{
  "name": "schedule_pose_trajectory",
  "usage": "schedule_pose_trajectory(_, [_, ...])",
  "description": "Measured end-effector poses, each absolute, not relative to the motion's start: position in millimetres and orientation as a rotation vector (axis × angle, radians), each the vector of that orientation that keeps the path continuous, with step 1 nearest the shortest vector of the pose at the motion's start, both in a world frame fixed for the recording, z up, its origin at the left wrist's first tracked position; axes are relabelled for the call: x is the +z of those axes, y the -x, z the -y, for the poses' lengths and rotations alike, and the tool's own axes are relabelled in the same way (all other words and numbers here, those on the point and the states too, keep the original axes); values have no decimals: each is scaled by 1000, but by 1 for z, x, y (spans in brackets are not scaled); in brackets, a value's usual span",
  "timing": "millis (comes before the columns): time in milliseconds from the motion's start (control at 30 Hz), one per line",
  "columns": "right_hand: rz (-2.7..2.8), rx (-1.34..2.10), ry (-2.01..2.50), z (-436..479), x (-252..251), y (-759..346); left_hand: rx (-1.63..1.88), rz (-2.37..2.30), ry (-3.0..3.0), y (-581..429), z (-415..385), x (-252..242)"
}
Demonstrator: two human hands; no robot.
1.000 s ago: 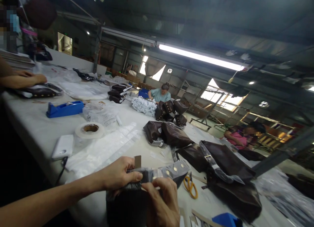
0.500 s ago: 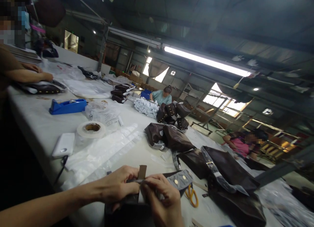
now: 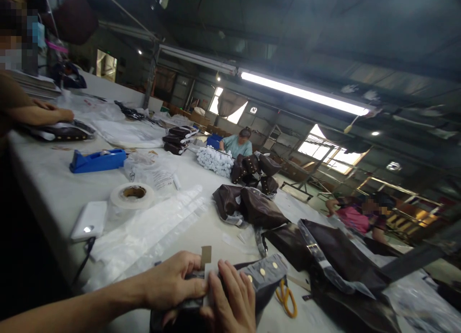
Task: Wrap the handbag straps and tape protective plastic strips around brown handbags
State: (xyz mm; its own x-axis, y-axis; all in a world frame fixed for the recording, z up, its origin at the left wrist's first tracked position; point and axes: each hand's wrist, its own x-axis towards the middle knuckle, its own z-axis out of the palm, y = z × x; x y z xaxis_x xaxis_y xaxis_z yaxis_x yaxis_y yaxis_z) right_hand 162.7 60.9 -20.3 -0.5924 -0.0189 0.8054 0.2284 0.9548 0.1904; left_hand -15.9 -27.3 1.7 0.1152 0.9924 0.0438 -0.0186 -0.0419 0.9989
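A dark bag (image 3: 268,294) with a grey-wrapped strap (image 3: 268,268) bearing gold-coloured studs lies in front of me. My left hand (image 3: 178,282) pinches its upper edge between thumb and fingers. Between my hands a short brown strip (image 3: 206,254) sticks up, with a white strip (image 3: 208,287) below it. My right hand (image 3: 234,297) lies over the white strip, its fingers stretched together and its thumb against the strip's lower part. Both hands hide much of the bag's top. Yellow-handled scissors (image 3: 287,299) lie right of the bag, their blades out of sight.
Several dark bags (image 3: 338,249) line the table's right side. To the left are a tape roll (image 3: 134,193), a white device (image 3: 90,220) with a cable, a blue tape dispenser (image 3: 97,160) and plastic sleeves (image 3: 154,227). Co-workers sit or stand around the table.
My right hand's fingers have straightened from a pinch and now lie over the white strip. The bag's studded strap shows more. My left hand keeps its hold, slightly lower in view.
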Motion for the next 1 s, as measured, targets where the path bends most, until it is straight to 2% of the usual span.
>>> schedule_pose_trajectory(133, [2309, -546, 25, -68, -8, -165, 1089, -1119, -1271, 17, 32, 5])
schedule_pose_trajectory(367, [2331, -343, 35, -60, 10, -152, 1014, -1258, -1269, 16, 36, 7])
schedule_pose_trajectory(533, [2341, -202, 24, -57, 5, -150, 1171, -1562, -1544, 15, 32, 1])
schedule_pose_trajectory(633, [2384, -147, 39, -58, -2, -151, 1140, -1607, -1567, 14, 30, 0])
schedule_pose_trajectory(867, [2448, -162, 4, -57, -1, -151, 1023, -1273, -1299, 12, 38, 15])
schedule_pose_trajectory(1000, [2391, -199, -30, -57, 4, -149, 1024, -1296, -1346, 11, 37, 16])
